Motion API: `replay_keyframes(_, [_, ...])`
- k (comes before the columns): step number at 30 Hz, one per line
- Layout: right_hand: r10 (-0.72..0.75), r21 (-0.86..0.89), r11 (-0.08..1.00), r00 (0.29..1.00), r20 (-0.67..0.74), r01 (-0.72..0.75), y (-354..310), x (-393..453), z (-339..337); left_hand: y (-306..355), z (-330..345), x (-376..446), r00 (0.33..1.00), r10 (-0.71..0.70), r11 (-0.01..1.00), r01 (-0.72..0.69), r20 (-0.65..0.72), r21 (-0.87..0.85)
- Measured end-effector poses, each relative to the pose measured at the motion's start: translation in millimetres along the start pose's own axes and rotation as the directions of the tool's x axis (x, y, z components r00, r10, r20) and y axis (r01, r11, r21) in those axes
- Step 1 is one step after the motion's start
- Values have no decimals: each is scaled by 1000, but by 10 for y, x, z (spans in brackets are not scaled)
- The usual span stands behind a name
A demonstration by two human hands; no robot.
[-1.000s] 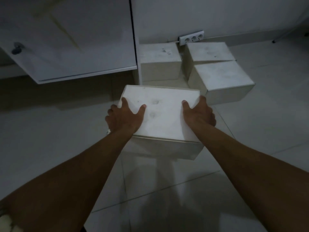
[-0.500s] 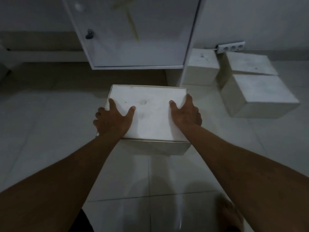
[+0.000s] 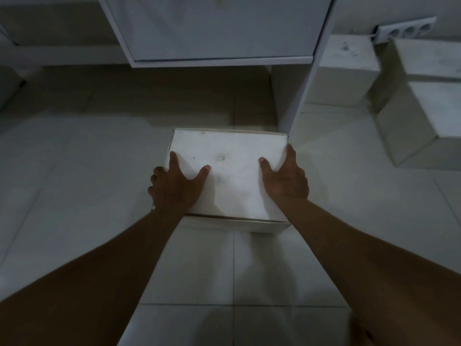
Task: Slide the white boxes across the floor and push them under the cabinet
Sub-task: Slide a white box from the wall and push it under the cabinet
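Note:
A white box (image 3: 232, 171) sits on the tiled floor in front of the white cabinet (image 3: 219, 28). My left hand (image 3: 174, 186) grips its left side, thumb on the lid and fingers down the side wall. My right hand (image 3: 284, 181) grips the right side the same way. The dark gap under the cabinet (image 3: 174, 96) lies just beyond the box. The cabinet's right side panel (image 3: 294, 96) stands close to the box's far right corner.
Three more white boxes stand to the right of the cabinet: one (image 3: 344, 71) against the side panel, one (image 3: 429, 58) behind, one (image 3: 424, 128) nearer. A white power strip (image 3: 406, 31) lies by the wall. Open tiled floor stretches left.
The box has slid left and toward the cabinet, now facing the gap beneath it. Both hands kept their hold; the other boxes have shifted to the right edge of view.

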State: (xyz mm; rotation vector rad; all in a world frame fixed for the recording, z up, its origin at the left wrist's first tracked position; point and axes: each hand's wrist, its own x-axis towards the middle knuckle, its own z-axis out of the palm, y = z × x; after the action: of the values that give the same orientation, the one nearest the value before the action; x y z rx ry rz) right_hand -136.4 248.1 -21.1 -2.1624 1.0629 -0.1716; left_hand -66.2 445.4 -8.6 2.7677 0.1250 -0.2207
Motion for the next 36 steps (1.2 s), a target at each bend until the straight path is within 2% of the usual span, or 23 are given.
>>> replay_keyframes(6, [-20, -1, 1000, 1000, -21, 20, 133, 30, 151, -83, 138, 107, 999, 43, 998, -44, 27, 47])
replay_keyframes(8, [-75, 10, 997, 997, -18, 75, 116, 22, 171, -87, 130, 66, 997, 71, 994, -73, 27, 78])
replay_keyframes(9, [-138, -19, 990, 990, -23, 138, 90, 25, 169, -76, 124, 18, 990, 137, 985, -138, 16, 102])
replay_keyframes(10, [-224, -87, 971, 974, -29, 221, 67, 34, 161, -65, 127, -49, 968, 251, 960, -251, 19, 125])
replay_keyframes(12, [-415, -235, 885, 910, -3, 403, 5, 103, 139, -34, 138, -156, 856, 501, 847, -515, 123, 133])
replay_keyframes(14, [-530, -286, 799, 844, 82, 529, -81, 219, 131, -29, 136, -202, 738, 620, 740, -663, 266, 116])
replay_keyframes(17, [-567, -336, 719, 793, 223, 609, -173, 403, 188, -114, 110, -163, 660, 673, 665, -738, 335, 117])
replay_keyframes(21, [-543, -414, 677, 793, 277, 609, -173, 523, 245, -236, 42, -49, 584, 728, 588, -801, 359, 111])
replay_keyframes(25, [-582, -439, 668, 790, 196, 601, -151, 518, 251, -259, 1, 45, 570, 731, 570, -812, 374, 125])
replay_keyframes(29, [-561, -450, 701, 818, 131, 553, -92, 492, 233, -230, -93, 193, 583, 698, 626, -779, 416, 42])
replay_keyframes(33, [-488, -459, 770, 872, 24, 444, 59, 489, 136, -189, -203, 360, 672, 614, 715, -696, 414, 68])
replay_keyframes(36, [-420, -463, 823, 901, -106, 329, 148, 387, 108, -140, -179, 392, 778, 570, 784, -611, 262, 109])
